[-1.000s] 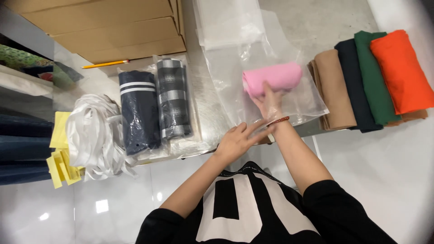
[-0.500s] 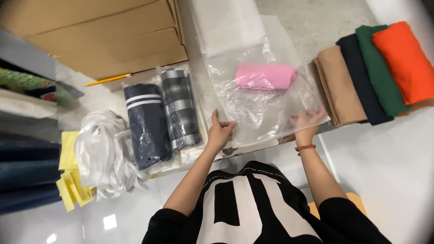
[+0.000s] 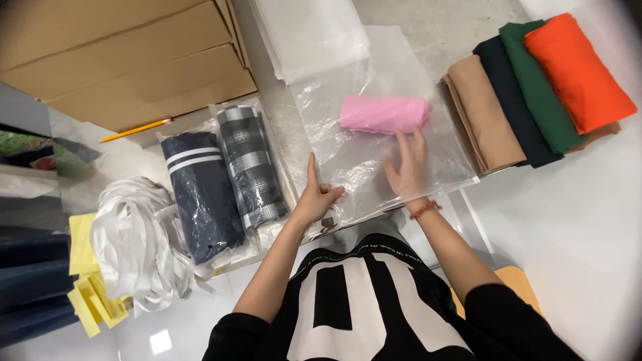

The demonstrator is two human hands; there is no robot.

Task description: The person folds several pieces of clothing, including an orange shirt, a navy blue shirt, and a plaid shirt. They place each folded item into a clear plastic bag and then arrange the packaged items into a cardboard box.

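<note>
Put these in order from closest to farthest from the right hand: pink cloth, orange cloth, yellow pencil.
From the right hand:
1. Pink cloth, just above the fingertips, inside the clear bag.
2. Orange cloth, far right, top of the folded stack.
3. Yellow pencil, far left, beside the cardboard boxes.
</note>
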